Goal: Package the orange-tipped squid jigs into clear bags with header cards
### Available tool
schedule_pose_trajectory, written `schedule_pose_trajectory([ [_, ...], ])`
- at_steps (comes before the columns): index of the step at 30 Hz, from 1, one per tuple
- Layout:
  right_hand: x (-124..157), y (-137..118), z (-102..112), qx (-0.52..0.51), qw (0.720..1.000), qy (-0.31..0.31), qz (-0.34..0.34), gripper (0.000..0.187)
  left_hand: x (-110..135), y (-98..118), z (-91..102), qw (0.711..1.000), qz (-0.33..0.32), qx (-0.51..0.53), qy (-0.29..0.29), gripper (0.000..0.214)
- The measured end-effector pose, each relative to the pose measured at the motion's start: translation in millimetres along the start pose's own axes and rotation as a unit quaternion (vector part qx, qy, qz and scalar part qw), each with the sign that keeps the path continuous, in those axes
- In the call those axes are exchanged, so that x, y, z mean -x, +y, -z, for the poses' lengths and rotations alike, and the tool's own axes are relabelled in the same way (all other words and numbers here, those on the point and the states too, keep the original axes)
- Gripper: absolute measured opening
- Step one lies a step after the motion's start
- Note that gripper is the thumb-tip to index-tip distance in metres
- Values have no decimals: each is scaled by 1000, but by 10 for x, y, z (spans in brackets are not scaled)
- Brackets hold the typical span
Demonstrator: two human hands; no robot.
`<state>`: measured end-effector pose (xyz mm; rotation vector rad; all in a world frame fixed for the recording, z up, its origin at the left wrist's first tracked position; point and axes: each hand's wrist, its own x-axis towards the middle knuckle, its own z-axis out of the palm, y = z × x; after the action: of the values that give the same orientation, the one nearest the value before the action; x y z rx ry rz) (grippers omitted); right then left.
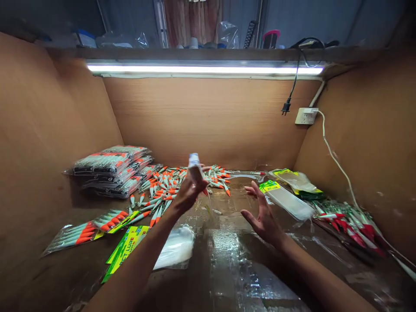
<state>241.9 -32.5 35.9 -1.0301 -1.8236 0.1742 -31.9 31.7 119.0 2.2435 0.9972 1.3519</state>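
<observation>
My left hand [190, 190] is raised over the middle of the table, its fingers closed on a bunch of white and orange fishing lures [196, 167] that stick up from the fist. My right hand [264, 214] hovers beside it, palm turned inward and fingers spread, holding nothing. Behind both hands lies a loose pile of the same orange-tipped lures [169, 184]. A stack of empty clear bags with yellow headers [286, 197] lies just right of my right hand.
Filled lure packs are stacked at the back left [112, 169]; two more lie at the front left [91, 227]. Yellow-label bags [128, 247] sit under my left forearm. Red and green lures [347, 221] lie at the right. Cardboard walls [208, 121] enclose the glossy table [234, 260].
</observation>
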Motion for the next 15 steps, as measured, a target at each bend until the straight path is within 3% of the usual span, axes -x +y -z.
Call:
schedule_pose_trajectory([
  [3, -5, 52, -43, 4, 1000, -7, -12, 86, 36, -26, 40, 999, -8, 17, 49, 73],
  [6, 17, 107, -117, 9, 999, -29, -16, 86, 181, -62, -39, 1000, 29, 0, 10, 76],
  [11, 46, 203, -186, 6, 998, -68, -15, 80, 253, -48, 35, 994, -4, 12, 104, 53],
  [15, 50, 265, -202, 13, 997, -74, -21, 80, 211, -53, 112, 993, -10, 28, 111, 55],
])
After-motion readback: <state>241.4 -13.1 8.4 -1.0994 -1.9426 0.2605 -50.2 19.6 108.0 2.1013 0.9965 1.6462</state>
